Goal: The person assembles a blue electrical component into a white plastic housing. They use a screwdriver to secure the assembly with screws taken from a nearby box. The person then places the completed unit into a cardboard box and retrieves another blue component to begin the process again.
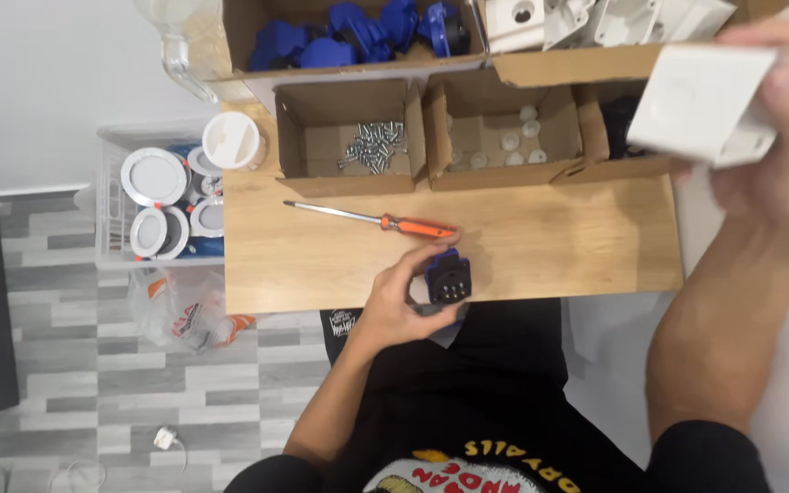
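My left hand grips a blue and black plug-socket part at the near edge of the wooden table. Raised at the upper right, my right hand holds a white square plastic housing above the right end of the table. An orange-handled screwdriver lies on the table just beyond my left hand, its tip pointing left.
Three small cardboard boxes stand at the table's back: one with screws, one with white caps, one with dark parts. Behind them are boxes of blue parts and white housings. A clear bin of round white lamps sits left.
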